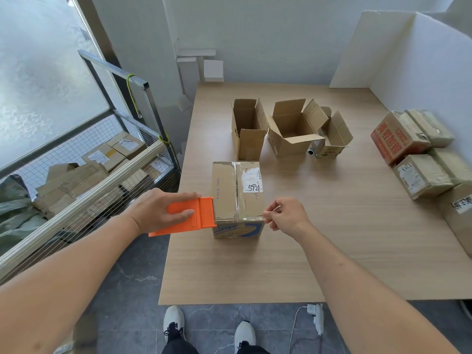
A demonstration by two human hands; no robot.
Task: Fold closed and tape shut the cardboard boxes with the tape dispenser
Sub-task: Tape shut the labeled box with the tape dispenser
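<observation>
A closed cardboard box [229, 190] with a white label marked 5721 stands near the table's left edge, with clear tape along its top seam. My left hand [163, 208] grips the orange tape dispenser [201, 213], whose front edge sits against the box's left side near the top. My right hand [286, 213] is at the box's near right corner, thumb and forefinger pinching the end of a clear tape strip. Behind it stand three open boxes: a tall one [247, 129], a wide one [291, 134] and a small one [332, 139].
The wooden table [281, 264] carries a stack of closed boxes [413, 149] at the right, by a white partition. A wire cart [89, 175] full of boxes stands left of the table. A white charger and cable [315, 318] hang below the table's front edge.
</observation>
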